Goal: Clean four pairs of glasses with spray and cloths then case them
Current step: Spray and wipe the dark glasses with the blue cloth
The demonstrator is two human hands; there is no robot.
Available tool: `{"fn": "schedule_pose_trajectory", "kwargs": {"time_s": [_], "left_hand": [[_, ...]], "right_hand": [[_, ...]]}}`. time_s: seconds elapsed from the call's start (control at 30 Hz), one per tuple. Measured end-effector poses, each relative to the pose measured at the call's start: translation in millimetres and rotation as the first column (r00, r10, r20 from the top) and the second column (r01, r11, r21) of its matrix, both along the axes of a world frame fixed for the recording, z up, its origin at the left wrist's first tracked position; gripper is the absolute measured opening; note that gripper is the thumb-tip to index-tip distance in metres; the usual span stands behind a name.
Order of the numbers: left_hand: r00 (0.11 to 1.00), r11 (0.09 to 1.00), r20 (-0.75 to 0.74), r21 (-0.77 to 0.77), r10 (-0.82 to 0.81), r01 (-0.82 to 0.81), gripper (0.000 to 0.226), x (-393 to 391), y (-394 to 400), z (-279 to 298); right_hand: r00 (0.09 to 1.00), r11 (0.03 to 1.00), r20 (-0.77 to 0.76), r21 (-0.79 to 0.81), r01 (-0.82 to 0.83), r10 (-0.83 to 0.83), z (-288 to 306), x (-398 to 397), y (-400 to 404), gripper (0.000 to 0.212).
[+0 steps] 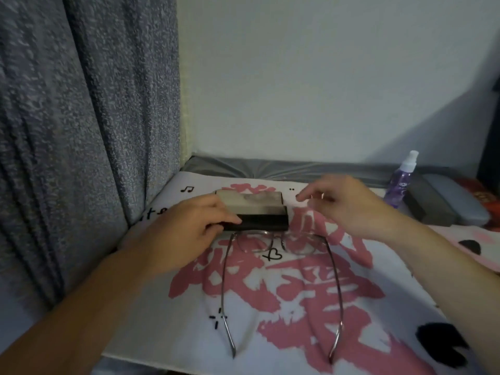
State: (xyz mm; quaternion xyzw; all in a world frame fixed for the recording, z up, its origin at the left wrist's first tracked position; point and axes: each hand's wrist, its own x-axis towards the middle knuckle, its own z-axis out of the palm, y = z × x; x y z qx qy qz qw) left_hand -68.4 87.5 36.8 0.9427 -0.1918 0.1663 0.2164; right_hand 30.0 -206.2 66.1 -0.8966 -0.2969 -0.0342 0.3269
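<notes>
Left hand gripping open case, glasses beside

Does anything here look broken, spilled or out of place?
Nothing stands out. The glasses lie intact with arms unfolded on the printed cloth, just in front of the open black case that the left hand holds. The spray bottle stands upright at the right, with no spill visible.

Single head-worn wide-angle view, looking forward and steeply down from the person's own standpoint. Both forearms enter from the lower corners; the printed cloth fills the near field at close range, with the wall and curtain behind.
</notes>
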Motion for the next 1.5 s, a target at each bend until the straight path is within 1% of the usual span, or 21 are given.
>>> {"fn": "schedule_pose_trajectory", "kwargs": {"time_s": [0.03, 0.1, 0.17, 0.27, 0.37, 0.47, 0.57, 0.6, 0.67, 0.77, 0.87, 0.97, 1.0, 1.03, 1.1, 1.13, 1.23, 1.3, 1.37, 1.43, 1.5], "left_hand": [[0.998, 0.994, -0.017, -0.098, -0.052, 0.050, 0.043, -7.7, 2.6, -7.1], [0.992, 0.967, -0.063, -0.239, -0.108, 0.090, 0.044, -16.9, 5.2, -19.1], [0.986, 0.954, -0.081, -0.275, -0.143, 0.116, 0.043, -18.3, 2.4, -26.3], [0.978, 0.963, -0.068, -0.202, -0.195, 0.178, 0.036, -14.4, -2.4, -25.5], [0.978, 0.979, -0.091, -0.095, -0.189, 0.181, 0.038, -13.0, -5.3, -14.7], [0.970, 0.977, -0.109, -0.011, -0.215, 0.215, 0.034, -19.0, -4.9, -2.8], [0.969, 0.959, -0.025, 0.135, -0.246, 0.247, 0.031, -23.1, -2.9, -2.6], [0.968, 0.958, -0.022, 0.138, -0.251, 0.252, 0.031, -23.2, -3.2, -4.3], [0.971, 0.968, -0.039, 0.081, -0.237, 0.239, 0.030, -22.5, -4.5, -7.0], [0.978, 0.978, -0.034, 0.019, -0.206, 0.207, 0.028, -20.3, -6.5, -10.4], [0.987, 0.986, -0.050, -0.075, -0.153, 0.149, 0.031, -20.4, -10.5, -9.9], [0.997, 0.980, -0.045, -0.190, -0.063, 0.053, 0.024, -23.1, -19.2, -8.2], [0.998, 0.975, -0.053, -0.221, -0.015, 0.003, 0.026, -24.5, -23.8, -7.5], [0.997, 0.967, -0.065, -0.248, 0.041, -0.056, 0.033, -25.7, -28.8, -7.3], [0.983, 0.931, -0.100, -0.321, 0.152, -0.176, 0.045, -26.6, -38.0, -9.5], [0.974, 0.902, -0.113, -0.369, 0.194, -0.223, 0.047, -26.6, -42.3, -12.1], [0.952, 0.829, -0.143, -0.469, 0.269, -0.305, 0.044, -28.4, -53.3, -18.9], [0.942, 0.804, -0.159, -0.491, 0.296, -0.335, 0.039, -32.1, -59.1, -19.9], [0.942, 0.801, -0.166, -0.497, 0.290, -0.334, 0.036, -36.3, -64.0, -20.2], [0.946, 0.810, -0.184, -0.489, 0.265, -0.323, 0.033, -40.6, -67.4, -20.0], [0.949, 0.804, -0.236, -0.511, 0.207, -0.302, 0.034, -44.9, -66.8, -19.9]], "right_hand": [[0.997, 0.997, -0.024, 0.028, -0.072, 0.073, -4.8, -10.4, -18.4, 0.032], [0.964, 0.975, -0.150, 0.029, -0.219, 0.221, -14.6, -30.2, -47.9, 0.043], [0.923, 0.957, -0.252, 0.068, -0.283, 0.291, -23.2, -41.6, -62.9, 0.047], [0.928, 0.954, -0.251, 0.193, -0.231, 0.275, -33.4, -45.3, -66.1, 0.034], [0.939, 0.946, -0.218, 0.244, -0.212, 0.266, -38.0, -46.0, -65.1, 0.024], [0.937, 0.946, -0.233, 0.257, -0.200, 0.261, -40.5, -46.7, -67.2, 0.024], [0.934, 0.945, -0.233, 0.248, -0.211, 0.270, -41.3, -46.8, -67.7, 0.035], [0.935, 0.947, -0.231, 0.242, -0.212, 0.269, -40.3, -47.0, -67.4, 0.035], [0.936, 0.947, -0.228, 0.238, -0.214, 0.269, -39.0, -48.3, -65.6, 0.030], [0.944, 0.951, -0.204, 0.224, -0.215, 0.261, -39.6, -51.1, -61.3, 0.027], [0.951, 0.950, -0.159, 0.213, -0.230, 0.266, -42.1, -52.8, -55.7, 0.024], [0.954, 0.953, -0.141, 0.191, -0.236, 0.265, -43.1, -53.7, -50.9, 0.021], [0.953, 0.953, -0.141, 0.185, -0.239, 0.267, -43.3, -54.3, -50.2, 0.023], [0.954, 0.954, -0.139, 0.176, -0.242, 0.267, -43.1, -54.9, -49.5, 0.024], [0.957, 0.959, -0.130, 0.159, -0.237, 0.258, -41.7, -56.7, -48.3, 0.026], [0.961, 0.960, -0.124, 0.159, -0.229, 0.249, -40.8, -57.4, -47.9, 0.026], [0.972, 0.967, -0.097, 0.162, -0.197, 0.214, -40.0, -58.1, -47.7, 0.035], [0.977, 0.977, -0.127, 0.149, -0.154, 0.173, -38.4, -59.8, -48.3, 0.048], [0.978, 0.983, -0.136, 0.120, -0.139, 0.155, -37.7, -61.2, -48.4, 0.057], [0.985, 0.987, -0.084, 0.058, -0.149, 0.154, -37.5, -62.6, -45.2, 0.057], [0.986, 0.986, -0.033, 0.019, -0.165, 0.165, -38.7, -62.6, -40.8, 0.049]]}}
